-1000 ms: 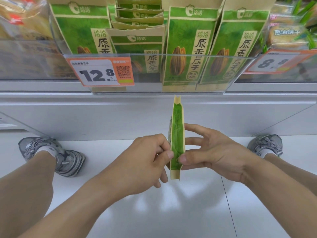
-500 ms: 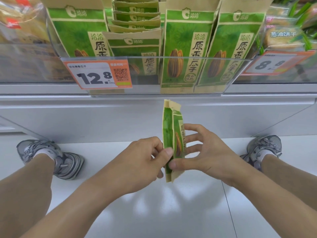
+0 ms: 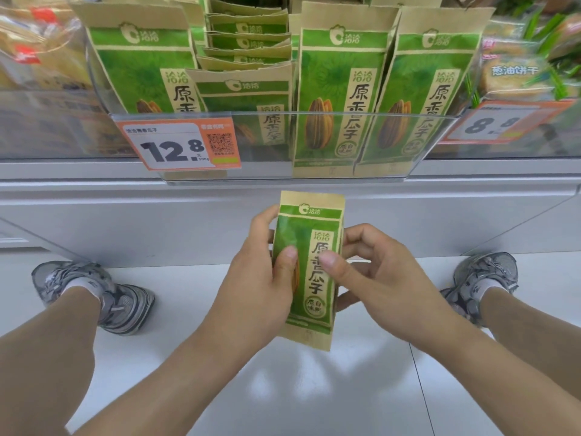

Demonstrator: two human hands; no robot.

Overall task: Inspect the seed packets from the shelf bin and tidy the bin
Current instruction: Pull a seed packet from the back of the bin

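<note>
Head view, left hand (image 3: 251, 278), right hand (image 3: 371, 278) gripping seed packet (image 3: 311, 278)

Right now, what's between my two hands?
In the head view, the seed packet stands upright between the left hand and right hand, both pinching it.

洽洽 and 原香瓜子 on the seed packet (image 3: 309, 265) I hold, 12.8 on the orange price tag (image 3: 177, 143), 葱油饼干 on the biscuit pack (image 3: 515, 70)
</note>
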